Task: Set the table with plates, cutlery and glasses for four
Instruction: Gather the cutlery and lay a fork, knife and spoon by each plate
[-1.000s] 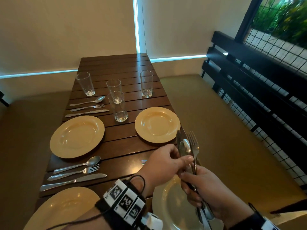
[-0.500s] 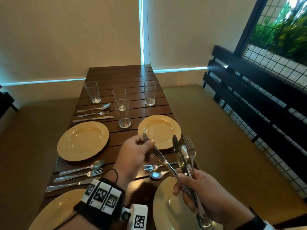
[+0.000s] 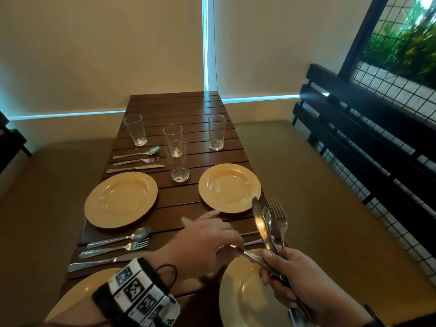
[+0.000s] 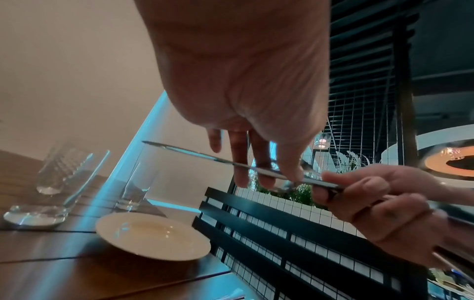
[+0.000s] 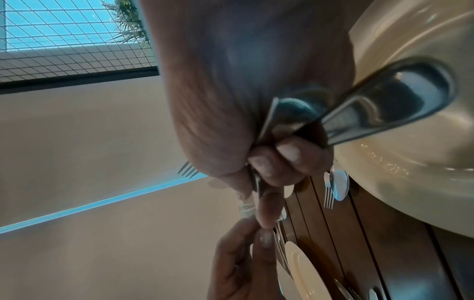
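My right hand (image 3: 273, 267) grips a bundle of cutlery above the near right plate (image 3: 243, 300): a knife (image 3: 259, 223), a spoon (image 3: 268, 214) and a fork (image 3: 279, 214) stand up out of it. My left hand (image 3: 232, 247) pinches a second knife (image 4: 205, 157) by thumb and fingers, low over the table. That knife's handle end still reaches the right hand's fingers (image 4: 333, 178). A fork and spoon (image 5: 336, 186) lie between the two right plates. The far right plate (image 3: 230, 187) is just beyond my left index finger.
Two more yellow plates (image 3: 120, 199) (image 3: 77, 296) sit on the left, each with a spoon, fork and knife set (image 3: 115, 244) (image 3: 136, 160). Several glasses (image 3: 179, 161) stand mid-table. A padded bench (image 3: 306, 185) and black railing (image 3: 377, 142) run along the right.
My left hand drew one knife out of the right hand's bundle, swung it left, then lowered it toward the table between the right plates. The right hand stayed in place.
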### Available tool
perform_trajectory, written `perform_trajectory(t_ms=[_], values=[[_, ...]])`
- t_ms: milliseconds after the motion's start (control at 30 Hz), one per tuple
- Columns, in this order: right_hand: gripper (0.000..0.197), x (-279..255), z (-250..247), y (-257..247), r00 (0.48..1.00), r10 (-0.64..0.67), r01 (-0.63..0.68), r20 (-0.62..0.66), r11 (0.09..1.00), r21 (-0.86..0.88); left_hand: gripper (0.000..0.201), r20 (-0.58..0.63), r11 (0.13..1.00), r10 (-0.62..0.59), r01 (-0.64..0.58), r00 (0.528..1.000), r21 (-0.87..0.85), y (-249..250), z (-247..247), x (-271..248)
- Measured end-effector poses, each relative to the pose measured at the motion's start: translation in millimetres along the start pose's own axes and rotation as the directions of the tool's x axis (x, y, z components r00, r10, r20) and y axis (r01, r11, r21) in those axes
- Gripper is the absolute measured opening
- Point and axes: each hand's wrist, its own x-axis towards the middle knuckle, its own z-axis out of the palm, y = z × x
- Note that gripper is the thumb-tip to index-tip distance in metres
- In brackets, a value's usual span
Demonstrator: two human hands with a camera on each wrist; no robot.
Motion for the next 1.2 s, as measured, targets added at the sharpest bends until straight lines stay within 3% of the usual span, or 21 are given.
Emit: perform_trajectory(t_ms=[133,233,433,733,967,1200], values=[[0.035,4.0,-9.2,7.5,0.984,-0.011,0.048,-0.18,0.979,0.198,0.015,0.021,0.977,-0.143,0.144,0.99,-0.16,-12.9,8.5,24.9],[0.036,3.7,-24.9,14.3,0.945,0.019,0.093,-0.327,0.941,0.324,0.012,-0.001,0.929,-0.299,0.291,0.954,-0.229,-26.8,19.6,47.7],[0.042,0.1,-53.1,27.3,0.929,0.054,0.09,-0.367,0.926,0.366,0.015,0.072,0.853,-0.514,0.518,0.855,-0.063,-59.6,60.3,91.1],[0.043,1.4,-59.6,36.6,0.935,0.056,0.077,-0.35,0.932,0.355,0.024,0.118,0.854,-0.503,0.471,0.856,0.22,-70.6,100.6,113.1],[0.044,0.7,-55.7,33.5,0.942,0.073,0.055,-0.326,0.929,0.367,0.024,0.081,0.868,-0.463,0.433,0.882,0.243,-73.1,111.0,118.5],[0.037,-0.8,-49.0,27.6,0.941,0.075,0.057,-0.331,0.926,0.373,0.024,0.044,0.859,-0.48,0.459,0.876,0.225,-76.6,111.8,120.8]])
